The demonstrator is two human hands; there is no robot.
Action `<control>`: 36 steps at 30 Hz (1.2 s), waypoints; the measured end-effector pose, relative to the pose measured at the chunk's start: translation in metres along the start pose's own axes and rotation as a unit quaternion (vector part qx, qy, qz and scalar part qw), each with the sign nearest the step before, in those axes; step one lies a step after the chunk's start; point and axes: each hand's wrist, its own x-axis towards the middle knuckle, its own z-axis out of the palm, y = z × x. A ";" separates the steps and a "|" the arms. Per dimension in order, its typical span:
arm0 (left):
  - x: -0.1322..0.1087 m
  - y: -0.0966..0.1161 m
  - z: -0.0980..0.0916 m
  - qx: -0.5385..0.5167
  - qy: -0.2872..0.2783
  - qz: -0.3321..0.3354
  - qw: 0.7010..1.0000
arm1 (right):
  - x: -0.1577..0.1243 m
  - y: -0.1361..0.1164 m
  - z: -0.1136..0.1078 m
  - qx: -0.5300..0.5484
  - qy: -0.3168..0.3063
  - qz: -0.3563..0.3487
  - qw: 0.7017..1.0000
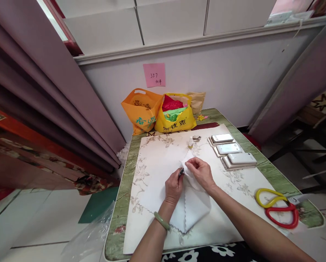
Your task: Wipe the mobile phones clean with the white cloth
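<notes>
My left hand (174, 187) is closed around a small dark object (181, 171) whose end sticks out between the fingers; I cannot make out what it is. My right hand (202, 173) pinches a white cloth (191, 207) with a zigzag edge and presses a fold of it against that object. The cloth hangs down from both hands onto a white floral mat (152, 167). A green bangle (162, 221) sits on my left wrist.
Three white phones (242, 158) lie on pads at the right of the mat. A small bottle (190, 142) and a little metal item (196, 138) stand behind my hands. Yellow and red scissors (277, 207) lie near the right. An orange bag (141, 109) and a yellow bag (176, 116) stand against the wall.
</notes>
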 end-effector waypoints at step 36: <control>0.011 0.003 -0.002 -0.635 0.062 -0.407 0.654 | -0.040 0.054 0.021 -0.177 -0.107 -0.196 0.959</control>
